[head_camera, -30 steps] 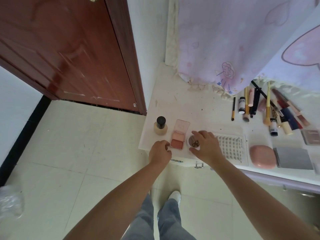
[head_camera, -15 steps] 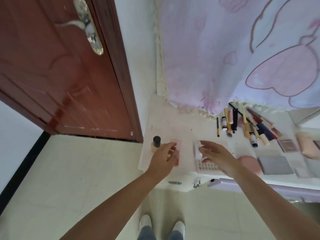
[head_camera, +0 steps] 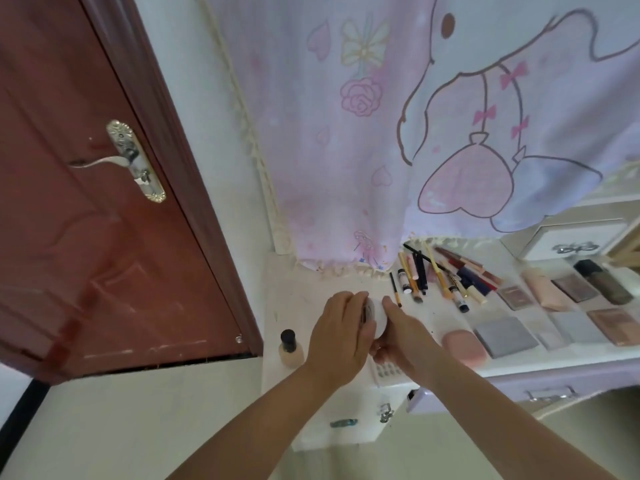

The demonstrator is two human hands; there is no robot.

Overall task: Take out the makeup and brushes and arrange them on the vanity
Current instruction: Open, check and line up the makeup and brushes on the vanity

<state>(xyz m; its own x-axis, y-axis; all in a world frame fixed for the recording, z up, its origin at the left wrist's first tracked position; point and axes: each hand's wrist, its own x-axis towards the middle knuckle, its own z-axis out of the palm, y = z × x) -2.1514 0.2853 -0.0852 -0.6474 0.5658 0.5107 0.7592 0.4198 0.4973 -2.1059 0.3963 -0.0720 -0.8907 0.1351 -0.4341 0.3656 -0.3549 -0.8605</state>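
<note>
Left hand: the left hand curls over the left side of a round white compact, fingers wrapped on its edge.
Right hand: the right hand grips the same compact from the right and below, thumb up along its rim.
Compact: held between both hands above the vanity, tilted on edge; whether its lid is open I cannot tell.
Foundation bottle: a beige foundation bottle with a black cap stands upright at 9 o'clock of the hands, near the vanity's left edge.
Brushes and pencils: a loose cluster of brushes and pencils lies at 1 o'clock of the hands, below the curtain hem.
Pink case: an oval pink case lies at 3 o'clock, just beside a grey square palette.
More palettes: brown and rose palettes lie farther along at 2 o'clock.
Lash tray: a white lash tray shows under the right wrist, mostly hidden.
Surroundings: a pink cartoon curtain hangs at 12 o'clock; a red-brown door stands at 9 o'clock.
</note>
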